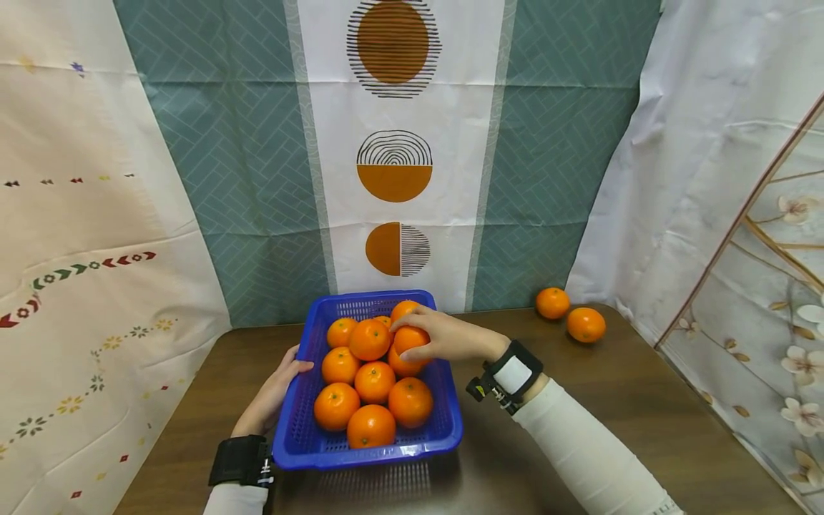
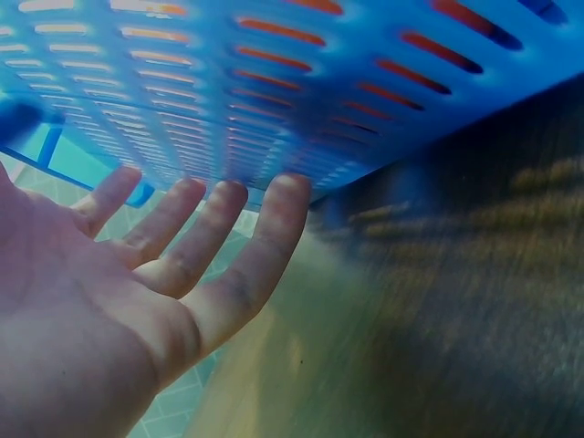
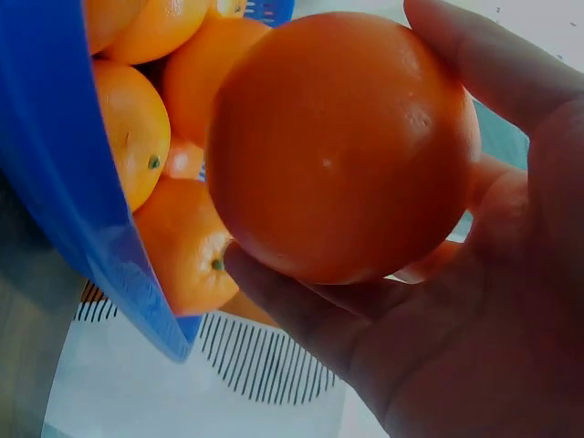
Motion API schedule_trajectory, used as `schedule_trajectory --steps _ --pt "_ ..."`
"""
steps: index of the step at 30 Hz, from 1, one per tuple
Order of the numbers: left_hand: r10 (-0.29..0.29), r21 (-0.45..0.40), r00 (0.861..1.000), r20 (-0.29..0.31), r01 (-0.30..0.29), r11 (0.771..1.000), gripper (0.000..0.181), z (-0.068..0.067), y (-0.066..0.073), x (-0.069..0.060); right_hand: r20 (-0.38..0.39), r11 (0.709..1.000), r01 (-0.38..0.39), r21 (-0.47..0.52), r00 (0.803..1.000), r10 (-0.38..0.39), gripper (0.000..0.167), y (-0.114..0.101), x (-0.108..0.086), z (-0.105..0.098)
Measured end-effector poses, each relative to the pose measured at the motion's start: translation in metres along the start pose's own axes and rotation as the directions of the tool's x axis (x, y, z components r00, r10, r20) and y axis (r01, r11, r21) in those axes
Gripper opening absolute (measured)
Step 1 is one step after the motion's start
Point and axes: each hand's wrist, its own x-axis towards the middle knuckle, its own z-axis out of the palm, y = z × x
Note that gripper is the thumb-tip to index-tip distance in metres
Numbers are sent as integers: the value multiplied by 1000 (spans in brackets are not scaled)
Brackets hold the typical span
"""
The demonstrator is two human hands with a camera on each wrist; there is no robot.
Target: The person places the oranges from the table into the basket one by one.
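Observation:
A blue plastic basket (image 1: 370,459) with slotted walls holds several oranges (image 1: 375,383). Over its right side, my right hand (image 1: 444,336) grips one orange (image 3: 342,146) between thumb and fingers, above the other fruit. At the basket's left side is my left hand (image 1: 277,386), with a digit over the rim. In the left wrist view, the left hand's fingers (image 2: 242,265) reach along the outside of the slotted wall, fingertips at it; the thumb cannot be made out there.
Two loose oranges (image 1: 568,315) lie at the back right of the brown wooden table (image 1: 515,443). A patterned cloth (image 1: 399,107) hangs behind the table, a cream cloth (image 1: 96,286) at the left, and a floral sheet (image 1: 759,336) at the right.

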Motion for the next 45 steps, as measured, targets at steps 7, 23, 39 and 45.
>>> schedule_trajectory --steps 7,23,39,45 --pt "3 6 1000 -3 -3 1000 59 0 1 1 51 999 -22 -42 998 24 51 -5 8 4" --pt "4 -1 1000 -3 -4 1000 59 0 -3 1 103 979 -115 -170 986 134 43 -13 26 23" --pt "14 5 1000 3 -14 1000 58 0 -1 1 76 958 -162 -236 980 185 45 -15 20 23" --pt "10 5 1000 -2 -10 1000 58 0 -2 1 87 969 -164 -186 979 182 43 -10 19 22"
